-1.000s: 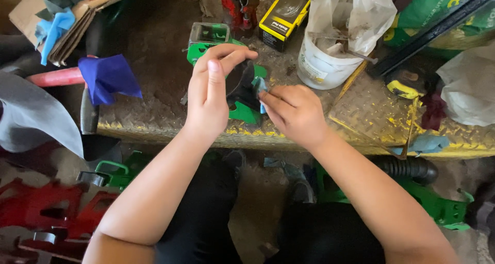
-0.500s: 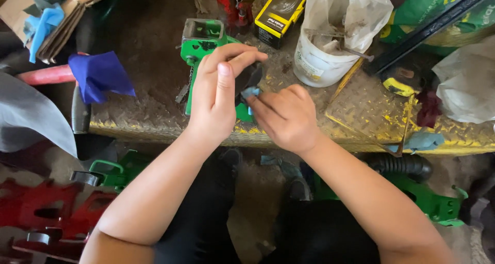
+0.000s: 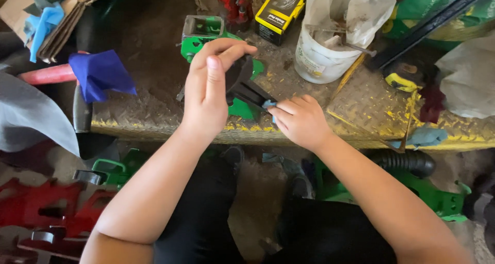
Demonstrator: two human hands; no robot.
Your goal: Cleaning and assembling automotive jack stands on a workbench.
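Black part (image 3: pixel 242 86) sits up in the air, just above the front edge of the bench (image 3: pixel 154 109), because the left hand (image 3: pixel 209 91) lifts it there. That hand is curled around it, thumb in front and fingers over the top, so the part stays put and its lower end sticks out to the side. The right hand (image 3: pixel 299 121) comes in from that side. Its fingers are pinched tight on a small blue rag (image 3: pixel 269 105), and the rag is pressed on the part's lower end. Holding the part up like this lets the rag get at it; it looks like wiping, I think.

Under the part lies a green piece (image 3: pixel 206 40) on the bench, close by. A white bucket (image 3: pixel 322 55) with a plastic bag in it stands farther back, near the back edge, and a yellow and black box (image 3: pixel 281 9) lies beside it. A dark blue cloth (image 3: pixel 100 73) hangs over a red handle (image 3: pixel 46 74) near the left end. More green and red pieces lie on the floor below, by the person's knees.
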